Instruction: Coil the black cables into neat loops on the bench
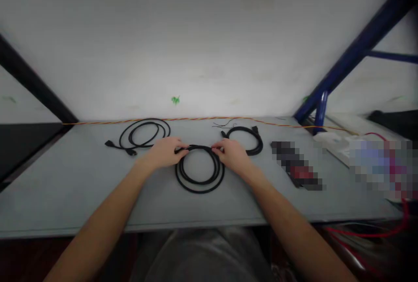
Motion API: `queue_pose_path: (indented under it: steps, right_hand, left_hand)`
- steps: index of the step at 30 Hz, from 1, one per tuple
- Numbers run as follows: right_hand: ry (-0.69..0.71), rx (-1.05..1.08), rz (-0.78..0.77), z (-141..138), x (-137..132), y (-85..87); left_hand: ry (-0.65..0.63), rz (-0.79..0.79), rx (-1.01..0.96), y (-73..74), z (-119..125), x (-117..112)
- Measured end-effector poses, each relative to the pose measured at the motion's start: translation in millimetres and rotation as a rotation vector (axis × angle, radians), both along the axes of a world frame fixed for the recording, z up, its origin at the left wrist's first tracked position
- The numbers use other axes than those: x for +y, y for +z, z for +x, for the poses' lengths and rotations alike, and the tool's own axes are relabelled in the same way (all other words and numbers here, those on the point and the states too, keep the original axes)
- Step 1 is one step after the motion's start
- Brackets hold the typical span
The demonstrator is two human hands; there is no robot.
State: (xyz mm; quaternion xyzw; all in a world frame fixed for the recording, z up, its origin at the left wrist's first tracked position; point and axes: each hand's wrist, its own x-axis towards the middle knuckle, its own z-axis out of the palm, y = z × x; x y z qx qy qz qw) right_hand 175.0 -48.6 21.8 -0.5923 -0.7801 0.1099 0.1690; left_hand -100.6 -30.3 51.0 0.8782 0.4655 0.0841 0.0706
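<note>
The left hand [165,151] and right hand [232,153] are each pinching the upper edge of the coil [200,182] at the frame's centre, apparently gathering its loops, and the next move is probably calling for a steady grip while strands are being evened. A cable [140,146] at left of centre and a bundle [260,145] at right are crowding the hands, though nothing is blocking the coil. Farther right, a blurred dark item [295,166] is lying on the bench [199,210], and a wire [202,119] is running along its back.
</note>
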Motion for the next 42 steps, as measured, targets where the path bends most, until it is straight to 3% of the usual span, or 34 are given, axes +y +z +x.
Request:
queue_pose_path:
  steps: [5,9,11,14,19,25,31,35,37,42]
  right_hand:
    - [0.06,-0.025,0.013,4,-5,10.9]
    - [0.356,0.081,0.155,5,-30,19.1]
    - [0.527,0.123,0.14,5,-48,17.1]
    - [0.634,0.139,0.105,5,-72,5.9]
    - [0.631,0.17,0.147,10,-84,-11.9]
    - [0.601,0.299,0.077,10,-82,-7.6]
    - [0.57,0.304,0.069,8,-78,-4.7]
    - [0.506,0.154,0.242,13,-68,-0.3]
    - [0.453,0.075,0.251,16,-64,0.3]
    - [0.361,0.025,0.131,19,-66,-6.4]
  left_hand:
    - [-0.076,0.016,-0.022,8.7,-2,-13]
    - [-0.319,0.068,-0.09,10.6,-9,-45]
    - [-0.428,0.044,-0.096,5.1,-13,-61]
    - [-0.468,0.072,-0.149,-10.0,-17,-77]
    - [-0.44,0.196,-0.236,-28.0,-18,-87]
    - [-0.361,0.119,-0.294,-20.6,-21,-88]
    - [-0.335,0.104,-0.235,-7.8,-25,-62]
    - [-0.324,0.035,-0.1,-5.9,-24,-34]
    - [-0.342,-0.047,-0.048,-7.7,-25,-24]
    - [-0.281,-0.075,-0.06,-13.3,-28,-29]
